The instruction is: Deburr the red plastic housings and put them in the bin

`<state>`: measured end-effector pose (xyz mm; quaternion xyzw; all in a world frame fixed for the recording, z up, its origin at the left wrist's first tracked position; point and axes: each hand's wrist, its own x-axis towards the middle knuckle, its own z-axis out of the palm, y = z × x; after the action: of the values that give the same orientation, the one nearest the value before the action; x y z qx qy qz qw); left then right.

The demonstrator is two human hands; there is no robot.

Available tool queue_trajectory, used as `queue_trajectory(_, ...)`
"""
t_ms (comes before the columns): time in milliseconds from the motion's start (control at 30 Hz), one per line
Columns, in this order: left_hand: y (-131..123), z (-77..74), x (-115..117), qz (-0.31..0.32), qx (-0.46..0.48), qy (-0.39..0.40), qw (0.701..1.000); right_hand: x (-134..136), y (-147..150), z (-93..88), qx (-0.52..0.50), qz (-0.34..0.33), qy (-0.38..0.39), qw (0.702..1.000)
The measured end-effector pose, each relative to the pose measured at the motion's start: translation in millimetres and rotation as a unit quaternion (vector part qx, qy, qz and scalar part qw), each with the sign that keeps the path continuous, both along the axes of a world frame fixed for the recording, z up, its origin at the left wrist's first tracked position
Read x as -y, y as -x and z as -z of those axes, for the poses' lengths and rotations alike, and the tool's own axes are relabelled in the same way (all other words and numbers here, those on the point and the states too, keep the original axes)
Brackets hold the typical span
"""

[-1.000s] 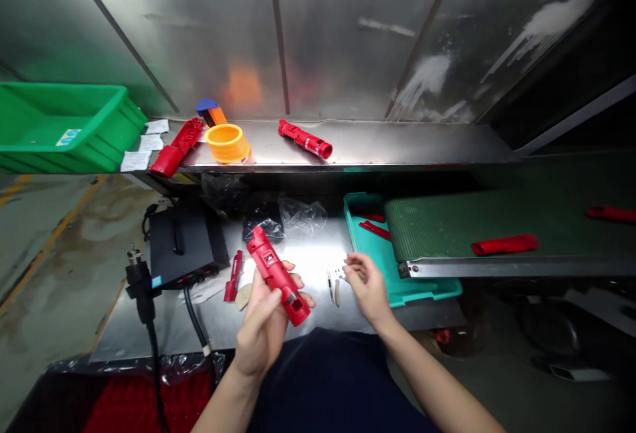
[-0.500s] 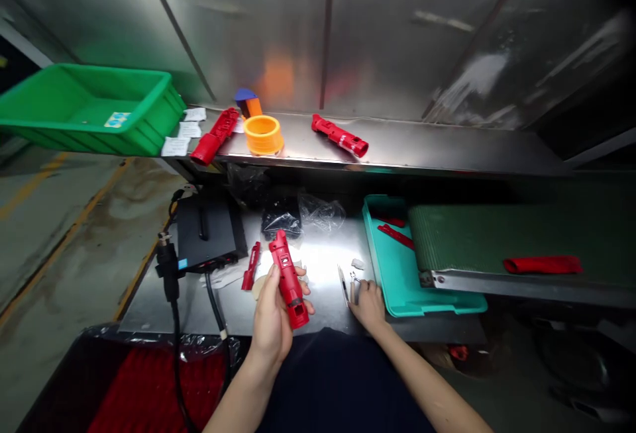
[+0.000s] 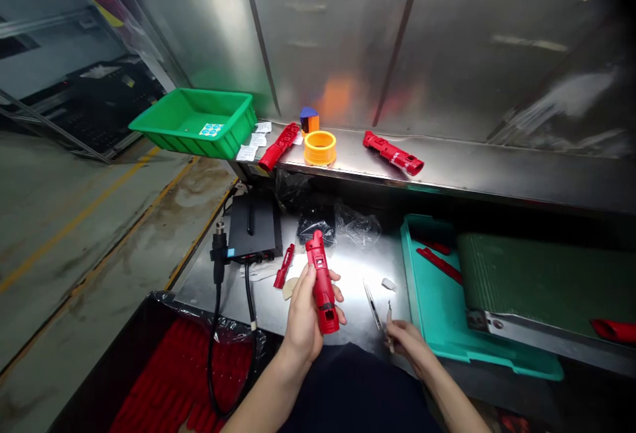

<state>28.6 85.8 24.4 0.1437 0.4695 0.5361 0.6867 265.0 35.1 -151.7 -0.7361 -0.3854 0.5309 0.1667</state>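
Note:
My left hand (image 3: 303, 317) is wrapped round a red plastic tube-shaped housing (image 3: 324, 287), which has square cut-outs and points away from me above the steel bench. Low on the right, my right hand (image 3: 411, 345) pinches a slim hand tool (image 3: 389, 317) with a thin, narrow tip pointing up; its exact kind is too small to tell. Just left of that tool lies a thin silver pen-like tool (image 3: 371, 304) on the bench. A small crumpled white scrap (image 3: 389, 284) rests above them. Left of the held housing is a smaller red part (image 3: 284, 266).
A turquoise tray (image 3: 422, 314) with red parts stands right, partly under a green conveyor belt (image 3: 527, 281). A black box (image 3: 253, 224) with a cable stands left. The shelf (image 3: 462, 168) bears red housings, an orange tape roll (image 3: 319, 148) and a green bin (image 3: 183, 142).
The view has swung left, so things appear farther right. My right hand has picked the slim tool up from the bench and drawn it nearer me. My left hand keeps the red housing.

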Motion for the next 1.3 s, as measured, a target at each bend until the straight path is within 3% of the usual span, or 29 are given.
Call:
queue_trajectory(133,-9.7,-2.8,-0.3,0.007,-0.004,-0.008,1.000,10.5,-3.6,-64.1,-0.183,0.002,-0.075,0.980)
queue_trajectory(233,-21.5,-6.5,-0.3,0.046,-0.027,-0.012,0.999,1.3,0.6,-122.7,-0.210,-0.068,-0.156,0.963)
queue_trajectory(300,-29.5,-10.0,0.0,0.072,-0.050,-0.013,0.996,-12.4,5.4,-156.1,-0.062,-0.251,-0.265,0.929)
queue_trajectory(400,-38.7,-16.9,0.6,0.089,-0.072,-0.007,0.993,-32.6,9.8,-186.4,0.154,-0.404,-0.382,0.817)
queue_trajectory(500,-44.1,-24.1,1.7,0.102,-0.075,-0.002,0.992,-41.8,8.4,-196.6,0.258,-0.466,-0.400,0.745)
queue_trajectory(767,-48.9,-30.1,6.4,0.087,-0.105,0.013,0.991,-45.4,3.6,-205.4,0.356,-0.529,-0.422,0.644)
queue_trajectory(900,-48.6,-28.8,7.6,0.066,-0.104,0.014,0.992,-49.8,5.9,-212.5,0.380,-0.553,-0.420,0.612)
queue_trajectory(1100,-47.7,-28.2,8.8,0.073,-0.123,0.007,0.990,-56.2,6.7,-220.3,0.385,-0.595,-0.389,0.588)
queue_trajectory(1300,-44.8,-26.5,9.2,0.079,-0.135,-0.010,0.988,-60.5,10.8,-224.7,0.395,-0.601,-0.407,0.563)
